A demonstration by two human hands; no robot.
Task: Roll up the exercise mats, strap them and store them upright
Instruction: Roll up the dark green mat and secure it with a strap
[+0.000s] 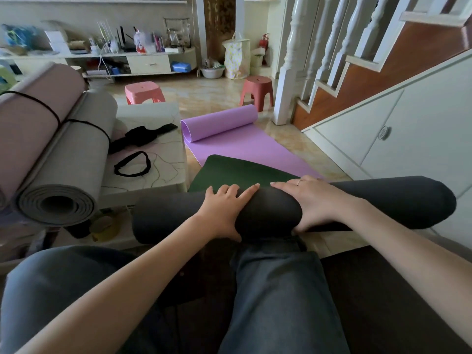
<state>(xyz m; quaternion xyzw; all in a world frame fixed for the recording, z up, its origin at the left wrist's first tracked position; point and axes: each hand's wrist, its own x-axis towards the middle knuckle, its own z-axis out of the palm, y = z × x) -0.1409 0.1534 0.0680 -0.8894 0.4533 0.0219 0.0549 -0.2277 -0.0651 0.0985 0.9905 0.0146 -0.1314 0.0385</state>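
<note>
Knees in dark trousers (268, 290) fill the bottom of the view, and just past them lies the dark grey mat roll (383, 203). It lies on the floor, with its long side running left to right in front of the person. Both hands sit on top of it near the middle. The left hand (224, 208) lies over the roll with its fingers pointing away and its thumb tucked down the near side. The right hand (314, 200) lies just beside it, fingers flat, thumb under the near edge. So each grip is wide and pressing, not squeezing tight.

A small green flap (237, 172), the last flat bit of this mat, sticks out on the far side of the roll, away from the person. That is the way the roll has to go to finish, I think. Both hands are about as near to it as each other.

Black straps (131, 164) lie on the low worktop (168, 172) to the left, so the left hand is nearer to them. Two strapped rolls (63, 154) rest there too. A purple mat (237, 141), maybe half rolled, waits farther off.
</note>
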